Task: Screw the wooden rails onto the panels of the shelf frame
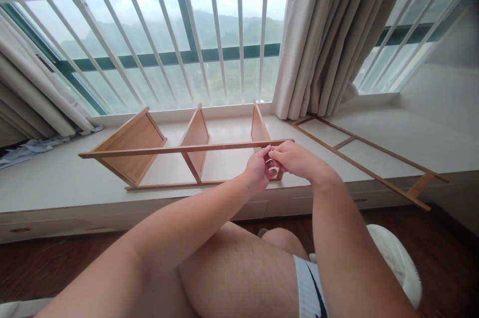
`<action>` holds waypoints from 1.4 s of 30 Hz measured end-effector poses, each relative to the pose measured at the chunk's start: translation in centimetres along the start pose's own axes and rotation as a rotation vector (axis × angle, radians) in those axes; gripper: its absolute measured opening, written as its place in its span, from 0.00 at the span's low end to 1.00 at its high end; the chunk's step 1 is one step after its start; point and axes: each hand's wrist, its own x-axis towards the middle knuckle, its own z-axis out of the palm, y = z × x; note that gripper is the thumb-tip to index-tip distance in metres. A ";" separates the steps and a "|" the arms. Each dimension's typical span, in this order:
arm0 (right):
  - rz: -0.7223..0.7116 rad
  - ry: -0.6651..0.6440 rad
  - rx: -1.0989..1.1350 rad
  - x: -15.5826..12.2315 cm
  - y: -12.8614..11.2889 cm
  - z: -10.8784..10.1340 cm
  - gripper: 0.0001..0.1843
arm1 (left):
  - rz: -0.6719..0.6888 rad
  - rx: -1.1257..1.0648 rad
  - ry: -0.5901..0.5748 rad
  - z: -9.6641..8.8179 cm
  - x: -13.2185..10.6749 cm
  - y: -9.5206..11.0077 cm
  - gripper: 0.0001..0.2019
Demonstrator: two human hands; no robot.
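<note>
A wooden shelf frame lies on its side on the white window ledge, with three wooden panels standing between its long rails. Close to the right end of its upper rail, my left hand and my right hand meet. The fingertips of both are pinched together just below the rail, around something too small to make out. My hands partly hide the right-hand panel and the corner of the frame beneath it.
A separate ladder-like wooden side frame lies to the right, its near end jutting past the edge of the ledge. Behind stand a white railing and a grey curtain. A rounded white object is at lower right.
</note>
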 end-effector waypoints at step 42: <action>-0.016 -0.008 -0.016 -0.6 -0.2 -0.4 0.17 | 0.013 0.023 -0.004 0.2 0.0 0.0 0.08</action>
